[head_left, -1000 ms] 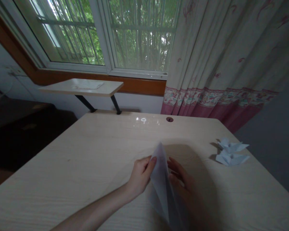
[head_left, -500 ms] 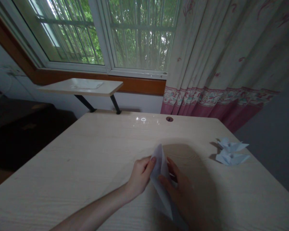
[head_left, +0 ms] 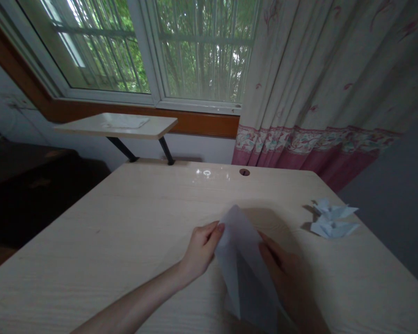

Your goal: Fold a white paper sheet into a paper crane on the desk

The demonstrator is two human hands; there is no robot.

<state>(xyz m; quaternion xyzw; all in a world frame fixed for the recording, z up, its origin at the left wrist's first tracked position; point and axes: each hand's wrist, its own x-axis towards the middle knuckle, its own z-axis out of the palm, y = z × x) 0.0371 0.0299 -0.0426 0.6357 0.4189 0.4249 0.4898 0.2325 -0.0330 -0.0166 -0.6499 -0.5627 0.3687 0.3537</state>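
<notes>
A partly folded sheet of pale paper (head_left: 243, 260) stands tilted above the light wooden desk (head_left: 132, 222), its point aimed away from me. My left hand (head_left: 202, 248) pinches the paper's left edge between thumb and fingers. On the other side, my right hand (head_left: 287, 276) sits behind and under the right flap, fingers closed against it. Both hands are near the desk's front middle.
Two folded paper cranes (head_left: 330, 219) lie at the desk's right side. A cable hole (head_left: 244, 172) is near the far edge. A small shelf (head_left: 118, 125) juts out under the window. A curtain (head_left: 327, 93) hangs at the right; a dark cabinet (head_left: 28, 185) stands left.
The right flap of the paper has swung open to the right, so the sheet looks wider. My right hand moved from the paper's front to behind that flap. My left hand stayed put.
</notes>
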